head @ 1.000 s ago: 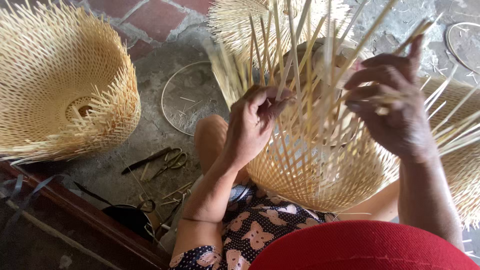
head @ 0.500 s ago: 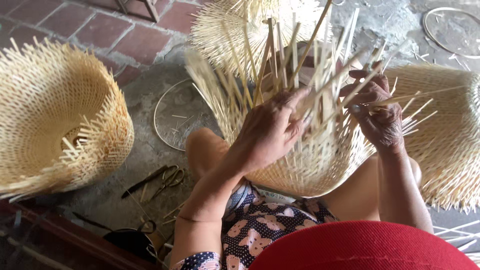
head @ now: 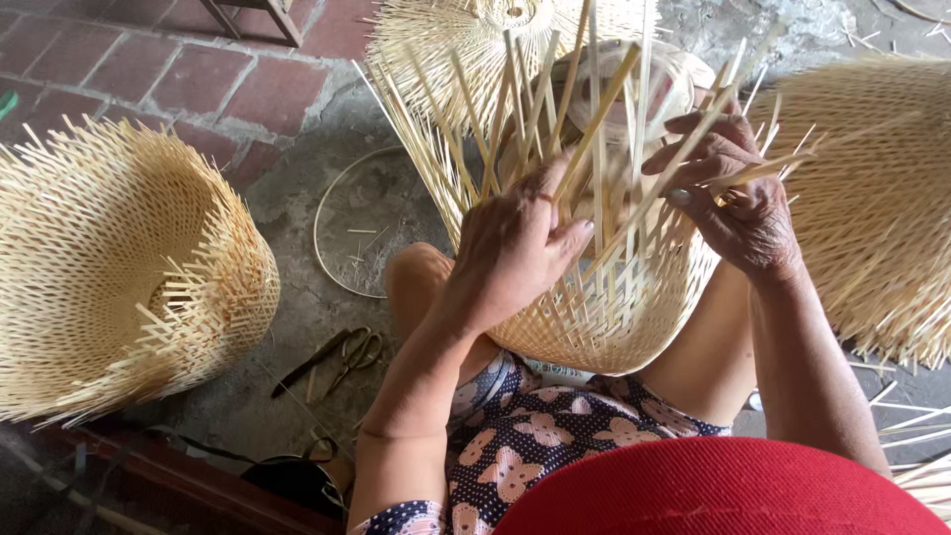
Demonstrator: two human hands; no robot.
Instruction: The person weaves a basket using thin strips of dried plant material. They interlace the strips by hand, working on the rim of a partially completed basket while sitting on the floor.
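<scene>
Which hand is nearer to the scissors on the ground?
The left hand. It is on the strips of the unfinished basket, above and to the right of the scissors. The right hand is farther, at the basket's other side.

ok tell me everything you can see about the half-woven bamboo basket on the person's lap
The half-woven pale bamboo basket rests between the person's knees, tilted with its rounded, tightly woven bottom toward the body. Its upper part is unfinished: long loose flat strips fan upward and outward. The left hand presses on the weave and strips, and the right hand pinches several strips at the far side. It looks dry, stiff and straw-coloured.
</scene>
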